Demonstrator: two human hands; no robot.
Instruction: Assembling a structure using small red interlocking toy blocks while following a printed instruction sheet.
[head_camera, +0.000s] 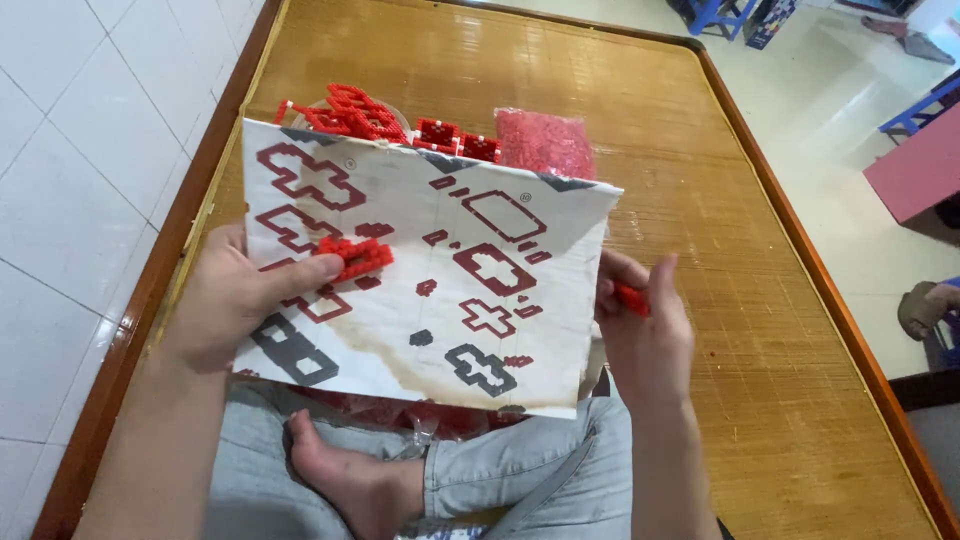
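Sheet (440, 290) mid-frame, one small red block part (355, 257) pinned on it by left hand (235, 300); right hand (645, 335) pinches a loose brick (630, 298); built pieces (360, 115) upper left, bagged bricks (545, 140) unused: early stage.

Instruction sheet (440, 290): white paper w/ red & grey block diagrams, stained brown along lower part, creased, held up tilted in centre of frame, top edge slanting down to the right. Small red brick assembly (356, 257): flat cluster of tiny bricks, pressed against sheet's upper-left area under a thumb. Single red piece (631, 298): tiny, pinched btwn fingers just off sheet's right edge, mid-right of frame. Sheet's left edge gripped, right edge touching the other fingers. Bottom edge hangs over the lap, lower centre.
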